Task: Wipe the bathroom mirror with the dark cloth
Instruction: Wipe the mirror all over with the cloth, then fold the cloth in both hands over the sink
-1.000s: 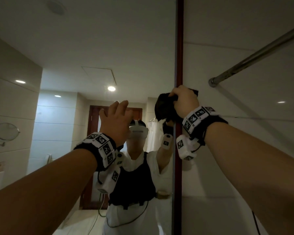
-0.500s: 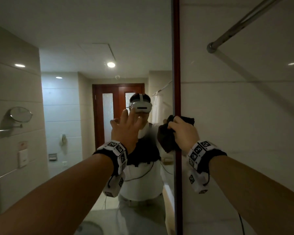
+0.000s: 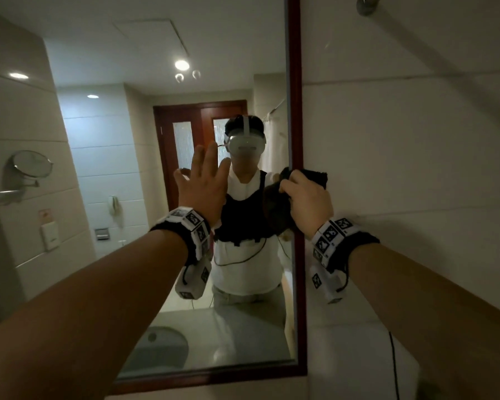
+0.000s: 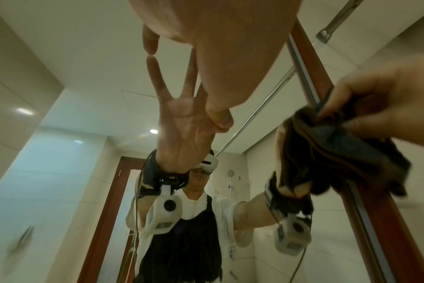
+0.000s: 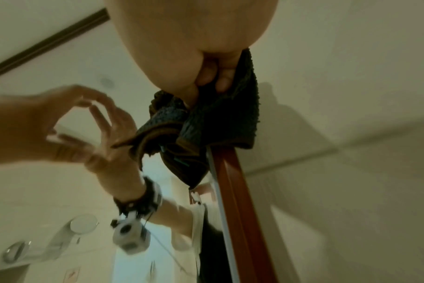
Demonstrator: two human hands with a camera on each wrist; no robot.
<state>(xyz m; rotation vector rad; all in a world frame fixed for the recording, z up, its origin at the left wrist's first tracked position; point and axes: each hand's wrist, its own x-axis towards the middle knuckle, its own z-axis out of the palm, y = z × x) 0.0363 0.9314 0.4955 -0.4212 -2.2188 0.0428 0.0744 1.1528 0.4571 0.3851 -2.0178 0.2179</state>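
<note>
The mirror (image 3: pixel 113 168) has a reddish-brown wooden frame (image 3: pixel 296 111). My right hand (image 3: pixel 308 200) grips the bunched dark cloth (image 3: pixel 316 176) and holds it against the frame's right edge, at about mid height. In the right wrist view the cloth (image 5: pixel 225 118) hangs over the frame (image 5: pixel 237 191), with curled fingers (image 5: pixel 224 80) dug into it. My left hand (image 3: pixel 205 183) is spread open, and its fingertips touch the glass to the left of the cloth. The left wrist view shows that hand (image 4: pixel 218 47) meeting its own reflection, and the cloth (image 4: pixel 339 153) to its right.
A tiled wall (image 3: pixel 416 168) runs to the right of the mirror, with a metal rail (image 3: pixel 367 4) overhead. A white counter (image 3: pixel 358 356) with a thin black cable (image 3: pixel 394 365) lies below. The glass reflects a sink (image 3: pixel 162 345) and a round wall mirror (image 3: pixel 31 166).
My right hand has slid the cloth down the right frame edge from near the top to mid height. The left hand has come down the glass too, still spread open.
</note>
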